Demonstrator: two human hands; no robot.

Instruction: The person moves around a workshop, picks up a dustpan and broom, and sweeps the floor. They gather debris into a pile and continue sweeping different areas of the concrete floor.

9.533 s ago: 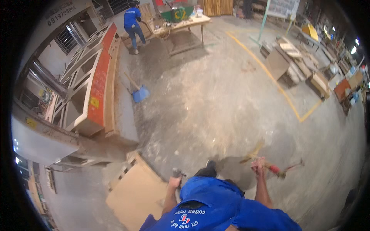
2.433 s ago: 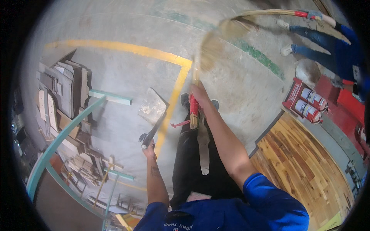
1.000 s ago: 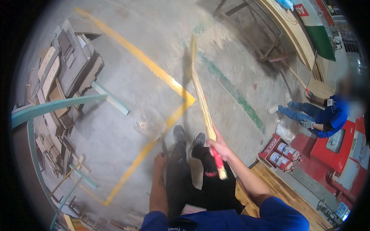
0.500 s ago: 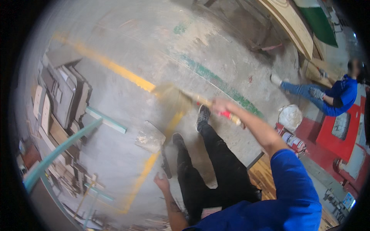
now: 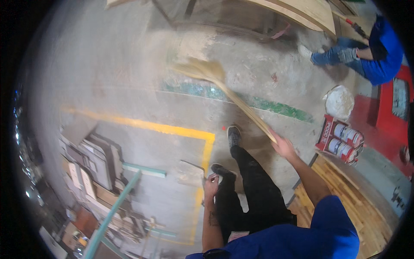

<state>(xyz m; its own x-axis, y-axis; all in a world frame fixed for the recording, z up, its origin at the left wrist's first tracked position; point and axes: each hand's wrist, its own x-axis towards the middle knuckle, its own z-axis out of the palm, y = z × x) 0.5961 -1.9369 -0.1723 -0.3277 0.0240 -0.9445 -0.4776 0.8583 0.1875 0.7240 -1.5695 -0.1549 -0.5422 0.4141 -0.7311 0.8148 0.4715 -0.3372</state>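
Observation:
My right hand [image 5: 283, 146] grips the end of a straw broom's handle. The broom [image 5: 246, 108] stretches away to the upper left, its bristle head [image 5: 199, 70] blurred over the floor beyond a worn green line. Low beside my left shoe, my left hand [image 5: 211, 185] is closed, apparently round the handle of a pale, dusty dustpan [image 5: 191, 175]. The fingers partly hide that handle. The pan has a dark edge and sits close to the corner of a yellow floor line.
Boards and panels [image 5: 97, 159] are stacked at left behind a pale green metal frame [image 5: 114, 209]. A white sack [image 5: 339, 102] and fire extinguishers [image 5: 343, 146] in a red stand are at right. Another person [image 5: 384, 54] sits beyond them. A wooden bench [image 5: 297, 15] crosses the far side.
The broom has swung forward, away from my feet, across the green line. My left hand has come closer to my left shoe, with the dustpan beside it. The view has turned.

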